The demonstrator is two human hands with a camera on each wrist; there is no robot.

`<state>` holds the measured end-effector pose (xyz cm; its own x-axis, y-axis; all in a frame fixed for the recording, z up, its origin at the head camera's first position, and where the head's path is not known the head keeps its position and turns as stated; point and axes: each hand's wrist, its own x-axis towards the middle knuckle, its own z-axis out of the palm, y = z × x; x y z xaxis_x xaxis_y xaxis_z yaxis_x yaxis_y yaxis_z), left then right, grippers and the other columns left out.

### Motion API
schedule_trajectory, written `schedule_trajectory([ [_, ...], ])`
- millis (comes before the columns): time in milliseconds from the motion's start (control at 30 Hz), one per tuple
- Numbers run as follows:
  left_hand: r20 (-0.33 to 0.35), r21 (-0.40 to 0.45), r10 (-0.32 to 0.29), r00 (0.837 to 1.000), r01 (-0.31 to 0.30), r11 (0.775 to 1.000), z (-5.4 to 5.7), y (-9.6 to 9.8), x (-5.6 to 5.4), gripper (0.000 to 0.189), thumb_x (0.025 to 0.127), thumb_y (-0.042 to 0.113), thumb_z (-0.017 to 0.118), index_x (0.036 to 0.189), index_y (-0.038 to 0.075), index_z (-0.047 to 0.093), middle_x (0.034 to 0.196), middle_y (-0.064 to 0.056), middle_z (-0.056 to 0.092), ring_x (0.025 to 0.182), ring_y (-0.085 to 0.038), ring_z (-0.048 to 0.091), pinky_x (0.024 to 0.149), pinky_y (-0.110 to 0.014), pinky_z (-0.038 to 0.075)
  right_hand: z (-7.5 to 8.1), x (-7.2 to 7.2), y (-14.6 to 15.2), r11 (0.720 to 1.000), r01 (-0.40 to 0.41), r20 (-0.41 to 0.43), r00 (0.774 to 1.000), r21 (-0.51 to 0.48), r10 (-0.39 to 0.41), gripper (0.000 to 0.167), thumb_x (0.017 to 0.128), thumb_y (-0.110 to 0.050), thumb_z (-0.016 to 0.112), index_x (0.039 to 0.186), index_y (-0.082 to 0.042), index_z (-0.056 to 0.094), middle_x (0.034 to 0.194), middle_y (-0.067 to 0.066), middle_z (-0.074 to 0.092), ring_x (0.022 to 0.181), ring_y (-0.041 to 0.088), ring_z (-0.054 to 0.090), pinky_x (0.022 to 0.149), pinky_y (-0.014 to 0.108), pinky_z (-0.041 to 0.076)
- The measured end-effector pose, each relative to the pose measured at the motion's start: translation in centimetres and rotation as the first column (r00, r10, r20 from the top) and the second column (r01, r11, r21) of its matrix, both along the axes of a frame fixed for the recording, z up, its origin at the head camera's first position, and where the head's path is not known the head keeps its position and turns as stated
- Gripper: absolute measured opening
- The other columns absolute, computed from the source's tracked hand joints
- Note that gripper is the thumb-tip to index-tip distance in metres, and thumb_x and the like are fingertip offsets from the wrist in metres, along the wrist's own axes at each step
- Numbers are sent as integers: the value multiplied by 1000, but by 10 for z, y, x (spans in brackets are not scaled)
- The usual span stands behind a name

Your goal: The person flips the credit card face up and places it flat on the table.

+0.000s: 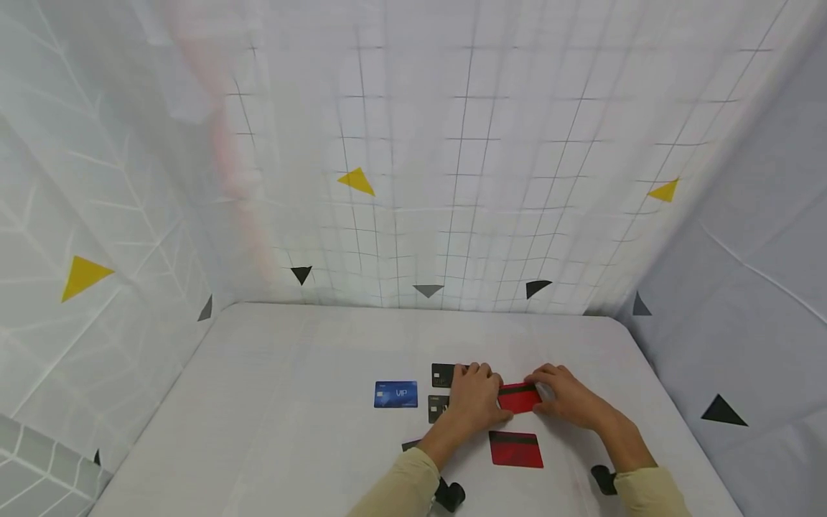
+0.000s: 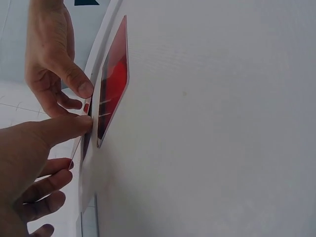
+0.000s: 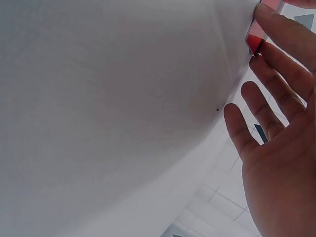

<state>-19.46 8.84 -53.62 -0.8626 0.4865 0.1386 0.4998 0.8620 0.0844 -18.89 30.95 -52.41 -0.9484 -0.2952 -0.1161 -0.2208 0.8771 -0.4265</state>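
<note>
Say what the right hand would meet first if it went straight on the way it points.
Probably the left hand, past the red, dark-striped rectangular card that the right hand pinches; depth is unclear.

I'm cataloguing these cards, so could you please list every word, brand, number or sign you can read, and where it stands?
"VIP": on the blue card; its smaller print is too small to read.
Possibly "VIP": on the upper black card, too faint to be sure.
Lower black card, partly covered: markings too small to read.
Upper red card and lower red card: no legible text.
</note>
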Motion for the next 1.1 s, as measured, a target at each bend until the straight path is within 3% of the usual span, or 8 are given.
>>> schedule_trajectory([
  [267,-6,27,-20,1000,20,999,-3,-6,-4,53,76,69,74,115,34,73,110,10,66,104,-11,55,93,-40,41,-4,1,-1,1000,31,22,999,3,-31,64,73,-28,90,131,-14,65,129,7,58,120,30,47,97,55,49],
  [567,0,40,-47,999,47,998,2,-11,-7,53,77,68,74,119,35,72,113,11,66,105,-11,55,96,-40,41,-1,2,-2,999,31,-38,999,22,-30,57,72,-31,91,120,-15,66,120,0,60,117,26,48,96,52,50],
  [933,73,116,-137,988,128,985,6,-31,-16,50,78,68,73,119,40,72,112,15,65,105,-9,55,91,-41,41,19,5,-12,989,5,-58,998,-146,-14,56,75,-34,88,123,-22,61,121,-1,58,116,26,49,82,42,53],
  [1100,77,147,-167,983,155,977,5,-36,-18,50,79,68,73,121,41,71,117,15,65,112,-9,56,94,-43,41,27,6,-25,968,-28,-58,998,-248,14,56,78,-32,86,127,-26,58,123,-1,57,116,32,50,87,50,53],
])
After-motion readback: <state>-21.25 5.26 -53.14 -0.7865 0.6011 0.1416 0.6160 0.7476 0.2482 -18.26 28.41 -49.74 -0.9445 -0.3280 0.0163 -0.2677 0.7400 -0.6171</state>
